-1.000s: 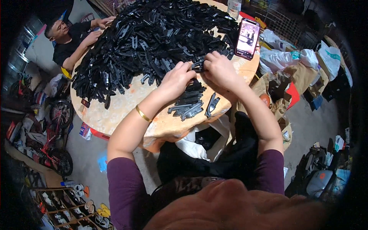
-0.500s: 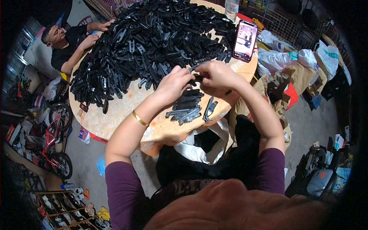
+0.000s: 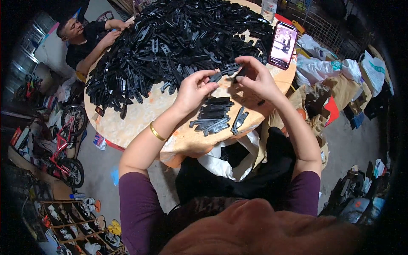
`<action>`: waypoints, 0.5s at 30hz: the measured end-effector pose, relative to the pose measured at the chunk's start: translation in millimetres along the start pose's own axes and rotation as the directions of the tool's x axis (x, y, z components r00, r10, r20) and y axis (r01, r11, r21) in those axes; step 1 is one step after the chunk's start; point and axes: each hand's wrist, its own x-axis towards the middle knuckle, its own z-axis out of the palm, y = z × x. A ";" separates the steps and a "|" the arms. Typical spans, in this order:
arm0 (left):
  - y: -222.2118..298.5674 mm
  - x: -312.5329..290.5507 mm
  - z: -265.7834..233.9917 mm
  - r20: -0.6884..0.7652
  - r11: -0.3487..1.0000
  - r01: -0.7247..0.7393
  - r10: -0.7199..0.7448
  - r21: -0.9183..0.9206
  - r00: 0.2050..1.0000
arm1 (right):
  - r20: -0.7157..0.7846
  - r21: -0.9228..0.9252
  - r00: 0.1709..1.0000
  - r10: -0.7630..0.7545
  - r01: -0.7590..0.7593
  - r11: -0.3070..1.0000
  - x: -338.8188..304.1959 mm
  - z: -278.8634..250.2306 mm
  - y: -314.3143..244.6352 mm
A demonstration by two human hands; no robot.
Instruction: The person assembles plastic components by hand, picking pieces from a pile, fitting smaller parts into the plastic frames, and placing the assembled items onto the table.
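Left hand point(image 3: 193, 90), upper centre of frame, pinching dark part point(image 3: 216, 77); right hand point(image 3: 261, 83), just rightward, pinching black piece point(image 3: 241, 73). Pile point(image 3: 170, 46) across top centre; row point(image 3: 213, 114) on table point(image 3: 146, 108) near frame centre.

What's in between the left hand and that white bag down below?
In the head view, a small bunch of black pieces lies between the left hand and the white bag, then the table's edge.

Tabletop point(image 3: 144, 114) is lying bare left of the left forearm point(image 3: 145, 144), leaving passage there. Heap of black parts point(image 3: 170, 46) is blocking the far side; phone point(image 3: 283, 44) is obstructing the right edge; row of black pieces point(image 3: 212, 114) is crowding the gap between left and right forearm point(image 3: 298, 129).
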 end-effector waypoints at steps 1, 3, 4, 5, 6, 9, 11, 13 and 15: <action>0.0 -0.7 -0.7 0.035 0.998 0.033 -0.031 -0.059 0.999 | -0.017 0.002 0.999 -0.036 0.036 0.999 -1.4 6.0 -3.5; -2.6 -1.9 3.3 0.032 0.992 0.007 -0.003 -0.128 0.999 | -0.019 0.062 0.990 -0.140 0.141 0.988 -4.1 17.5 -4.1; -3.5 -2.8 5.4 0.021 0.980 -0.018 0.023 -0.196 1.000 | -0.020 0.076 0.987 -0.160 0.161 0.984 -4.7 25.2 -2.1; 4.6 -5.2 3.2 0.040 0.998 0.014 -0.012 -0.063 0.999 | -0.022 -0.092 0.967 -0.254 0.251 0.964 -4.8 30.4 -2.0; 4.2 -6.1 2.5 0.046 0.998 0.014 -0.011 -0.065 0.999 | -0.007 -0.258 0.939 -0.343 0.330 0.908 -5.0 34.7 -1.7; -2.9 -6.2 1.5 0.125 0.949 0.133 -0.101 -0.286 0.987 | 0.020 -0.395 0.895 -0.446 0.417 0.819 -3.4 36.9 2.4; -2.7 -5.3 0.7 0.152 0.909 0.168 -0.118 -0.382 0.981 | 0.072 -0.469 0.856 -0.512 0.482 0.740 -2.9 36.2 1.3; -3.2 -4.9 -0.6 0.179 0.857 0.205 -0.134 -0.473 0.975 | 0.128 -0.525 0.791 -0.598 0.566 0.635 -4.2 37.8 -2.8; -4.2 -5.4 0.0 0.141 0.806 0.214 -0.162 -0.553 0.977 | 0.159 -0.552 0.756 -0.635 0.602 0.577 -6.4 38.8 -2.3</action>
